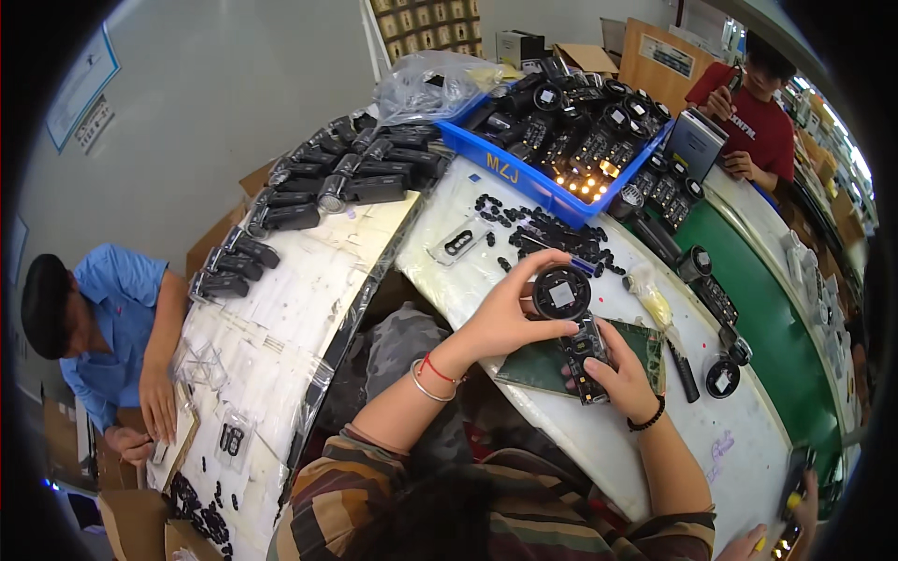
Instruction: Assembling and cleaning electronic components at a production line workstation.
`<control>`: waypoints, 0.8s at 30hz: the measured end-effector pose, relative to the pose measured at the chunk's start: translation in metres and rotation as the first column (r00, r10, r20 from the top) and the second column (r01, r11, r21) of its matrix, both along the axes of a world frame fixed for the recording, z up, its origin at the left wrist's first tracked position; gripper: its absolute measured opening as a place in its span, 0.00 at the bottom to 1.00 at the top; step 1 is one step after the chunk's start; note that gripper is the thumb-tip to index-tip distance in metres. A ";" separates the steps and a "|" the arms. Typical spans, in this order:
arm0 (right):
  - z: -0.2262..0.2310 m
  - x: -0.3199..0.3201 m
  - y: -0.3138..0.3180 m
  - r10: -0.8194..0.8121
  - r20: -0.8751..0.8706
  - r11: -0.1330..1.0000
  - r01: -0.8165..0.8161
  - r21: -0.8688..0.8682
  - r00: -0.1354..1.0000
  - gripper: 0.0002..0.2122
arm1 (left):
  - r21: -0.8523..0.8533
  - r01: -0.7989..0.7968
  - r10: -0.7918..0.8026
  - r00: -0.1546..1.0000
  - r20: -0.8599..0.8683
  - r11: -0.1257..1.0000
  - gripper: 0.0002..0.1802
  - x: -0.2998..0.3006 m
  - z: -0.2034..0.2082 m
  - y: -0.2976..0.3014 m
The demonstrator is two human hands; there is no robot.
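Between my hands is a black electronic device [588, 348] with a round head, a pale square patch on that head and a narrow body showing small components. My left hand [510, 313] curls round its head, thumb pressed near the neck. My right hand [625, 370] grips the lower body from the right side. Beneath it lies a dark green mat [533, 370] on the white-topped bench. Just beyond the head is a blue pen-like tool [582, 266], next to scattered small black parts [552, 237].
A blue bin [524, 172] heaped with similar devices, some lit, stands at the back. On the right are a black-handled tool [681, 372], more devices [722, 378] and a green conveyor belt [748, 309]. A co-worker [122, 337] works at the left table; another [748, 122] stands back right.
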State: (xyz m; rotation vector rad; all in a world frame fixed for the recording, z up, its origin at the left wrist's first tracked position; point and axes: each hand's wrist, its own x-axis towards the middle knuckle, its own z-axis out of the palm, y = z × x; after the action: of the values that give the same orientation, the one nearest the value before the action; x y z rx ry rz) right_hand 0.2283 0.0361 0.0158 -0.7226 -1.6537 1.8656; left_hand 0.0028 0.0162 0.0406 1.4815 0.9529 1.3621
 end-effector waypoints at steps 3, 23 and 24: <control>-0.012 0.002 0.006 -0.047 -0.100 0.972 0.068 0.226 0.994 0.26 | 0.097 -0.287 0.295 0.951 -0.090 0.953 0.43 -0.037 0.001 0.002; -0.009 0.002 0.002 -0.087 0.030 0.970 0.078 0.231 0.996 0.11 | 0.114 -0.783 0.464 0.238 -0.853 0.611 0.25 -0.240 0.091 -0.118; -0.010 0.002 0.001 -0.084 0.018 0.970 0.078 0.231 0.996 0.11 | 0.077 -0.757 0.417 0.270 -0.868 0.649 0.25 -0.255 0.087 -0.153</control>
State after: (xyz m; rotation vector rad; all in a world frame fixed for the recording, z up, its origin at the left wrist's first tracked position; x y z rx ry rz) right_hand 0.2300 0.0370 0.0062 -0.7081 -1.7932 1.5809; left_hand -0.2518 -0.1367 0.1281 1.5031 2.5122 0.7328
